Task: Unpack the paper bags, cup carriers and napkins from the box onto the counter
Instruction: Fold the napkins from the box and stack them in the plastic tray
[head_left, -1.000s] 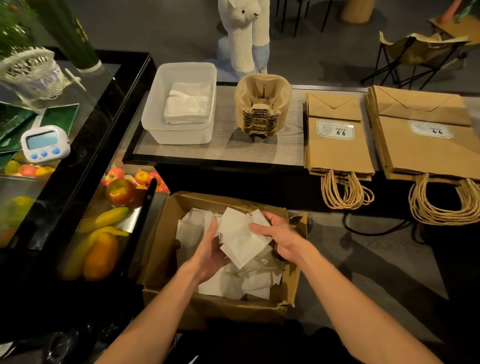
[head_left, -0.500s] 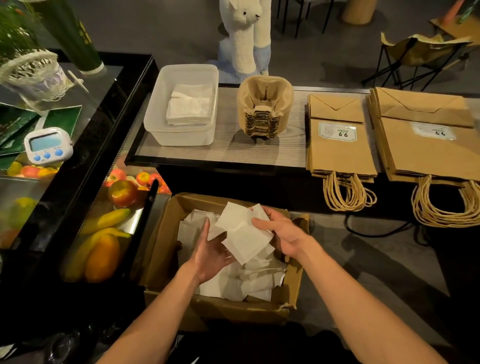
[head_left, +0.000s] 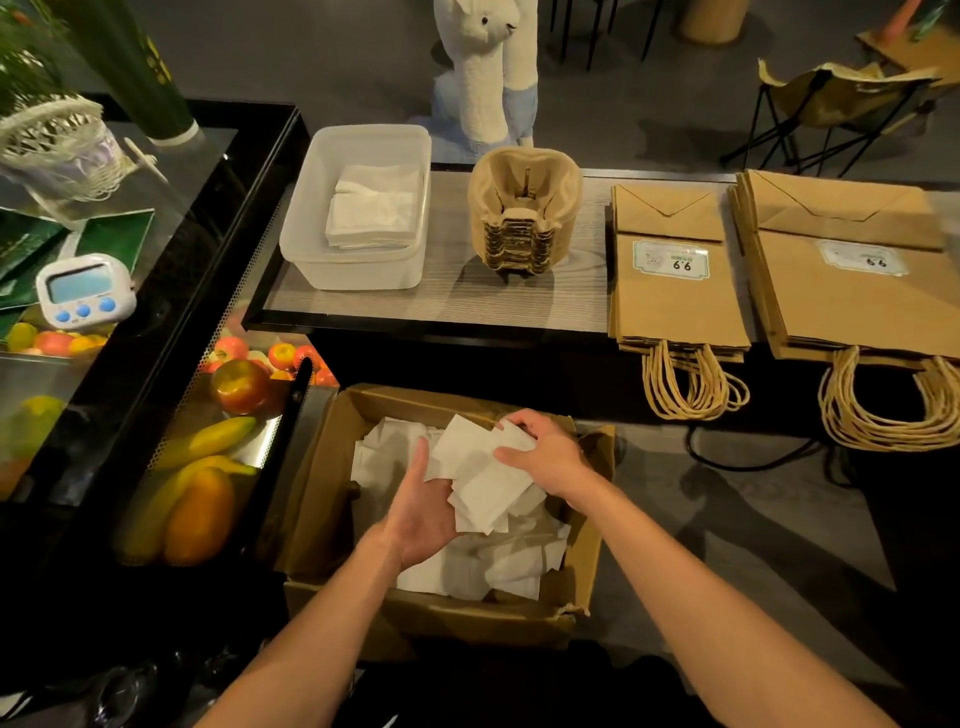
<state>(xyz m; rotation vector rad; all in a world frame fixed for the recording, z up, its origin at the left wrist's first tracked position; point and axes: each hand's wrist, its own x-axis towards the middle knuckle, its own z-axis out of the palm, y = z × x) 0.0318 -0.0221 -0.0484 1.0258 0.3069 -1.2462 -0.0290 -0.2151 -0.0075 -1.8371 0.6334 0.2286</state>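
1. Grip first: the right hand (head_left: 545, 457) was clamped on a sheaf of napkins (head_left: 483, 478), thumb on top and fingers curled round its far edge. The left hand (head_left: 421, 509) lay beneath the sheaf with its thumb up the side. Its fingers were hidden, so I could not tell whether that grip was closed.
2. On the desk (head_left: 587, 291) lay two flat stacks of paper bags (head_left: 675, 306), their handles hanging over the near edge.
3. Below the desk sat the box (head_left: 322, 483), with both hands over it.
4. At the desk's left end a clear tub (head_left: 311, 228) held a squared pile of napkins (head_left: 374, 213).
5. Between the tub and the bags stood the nested cup carriers (head_left: 522, 228).
6. Under the sheaf, loose napkins (head_left: 498, 566) lay jumbled on the box floor.
7. Judged step: the bags and carriers looked finished, and the napkins were partly unpacked.
8. The next move probably called for squaring the sheaf, lifting it clear of the box walls and laying it on the tub's pile. It would need holding firmly enough that no sheet slid out.
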